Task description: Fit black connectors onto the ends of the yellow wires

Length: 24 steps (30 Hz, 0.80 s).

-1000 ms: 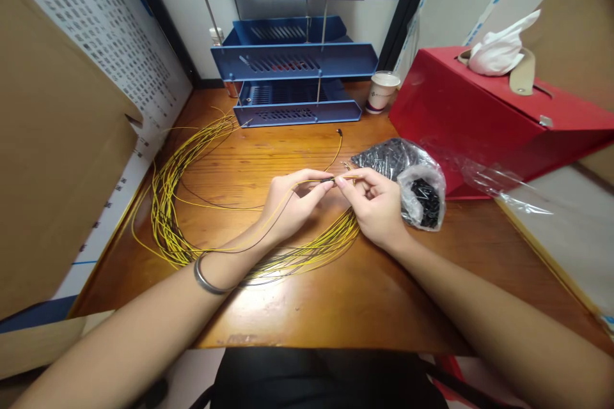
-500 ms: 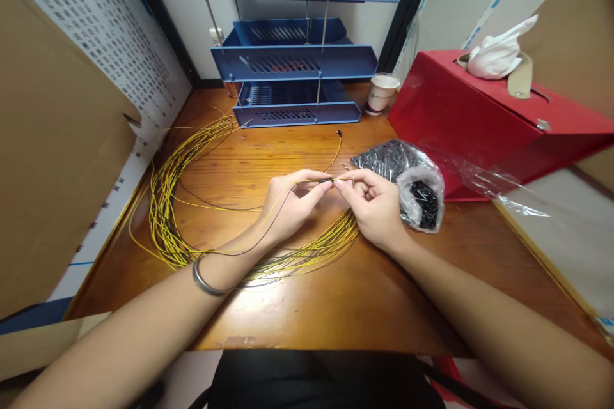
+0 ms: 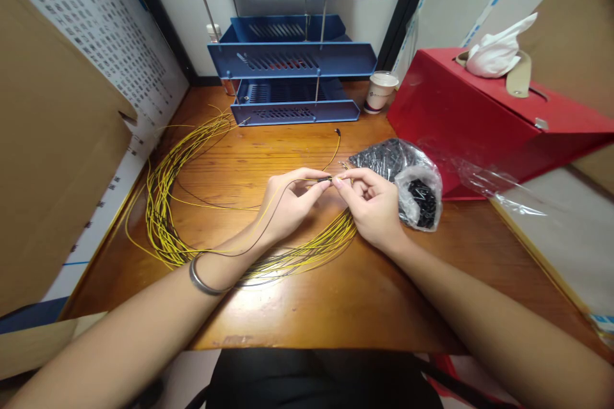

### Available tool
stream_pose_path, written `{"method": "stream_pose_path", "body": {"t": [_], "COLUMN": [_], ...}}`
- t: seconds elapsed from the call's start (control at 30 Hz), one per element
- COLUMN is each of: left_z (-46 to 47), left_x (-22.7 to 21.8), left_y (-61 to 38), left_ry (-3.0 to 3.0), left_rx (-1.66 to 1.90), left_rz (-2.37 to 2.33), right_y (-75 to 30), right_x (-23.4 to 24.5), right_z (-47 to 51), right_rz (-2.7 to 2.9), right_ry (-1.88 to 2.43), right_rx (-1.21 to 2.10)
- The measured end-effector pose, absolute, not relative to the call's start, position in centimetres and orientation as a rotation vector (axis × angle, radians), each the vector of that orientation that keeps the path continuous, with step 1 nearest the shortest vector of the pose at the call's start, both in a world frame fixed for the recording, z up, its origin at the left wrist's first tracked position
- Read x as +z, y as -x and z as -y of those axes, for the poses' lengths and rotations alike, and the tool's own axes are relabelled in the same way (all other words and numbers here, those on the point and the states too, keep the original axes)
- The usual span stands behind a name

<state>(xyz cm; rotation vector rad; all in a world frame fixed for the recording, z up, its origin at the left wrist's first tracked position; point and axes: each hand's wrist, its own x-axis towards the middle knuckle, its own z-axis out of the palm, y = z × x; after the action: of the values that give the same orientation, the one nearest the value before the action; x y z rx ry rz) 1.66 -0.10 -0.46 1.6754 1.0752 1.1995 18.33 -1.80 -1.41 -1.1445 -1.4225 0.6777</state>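
Observation:
Fingertip to fingertip, my two hands meet above the wooden table. Between thumb and forefinger, my left hand (image 3: 292,201) pinches a small black connector housing (image 3: 325,179) with yellow and black wires running back over the wrist. My right hand (image 3: 371,204) pinches the wire end at the housing's right side; the exact contact is hidden by the fingers. A big coil of yellow and black wires (image 3: 160,217) lies on the table around and under my left arm. One wire end with a black connector (image 3: 338,132) sticks out beyond my hands.
Close to my right hand lies an open clear plastic bag (image 3: 384,156) of small black parts. Behind it stands a red tissue box (image 3: 460,121). A paper cup (image 3: 380,92) and a blue tiered tray rack (image 3: 292,61) stand at the back of the table (image 3: 297,326).
Both hands keep their pinch at nearly the same spot. The fingertips have shifted very slightly, and the whole view has moved a little.

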Motion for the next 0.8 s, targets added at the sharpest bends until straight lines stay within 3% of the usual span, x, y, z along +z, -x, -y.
{"method": "stream_pose_path", "body": {"t": [0.8], "left_z": [-0.1], "left_x": [-0.68], "left_y": [-1.74], "left_ry": [-1.615], "left_rx": [1.217], "left_rz": [-1.134], "right_y": [-18.47], "right_x": [-0.89], "right_z": [1.99], "right_rz": [1.428], "right_ry": [1.168], "right_rx": [0.672]}}
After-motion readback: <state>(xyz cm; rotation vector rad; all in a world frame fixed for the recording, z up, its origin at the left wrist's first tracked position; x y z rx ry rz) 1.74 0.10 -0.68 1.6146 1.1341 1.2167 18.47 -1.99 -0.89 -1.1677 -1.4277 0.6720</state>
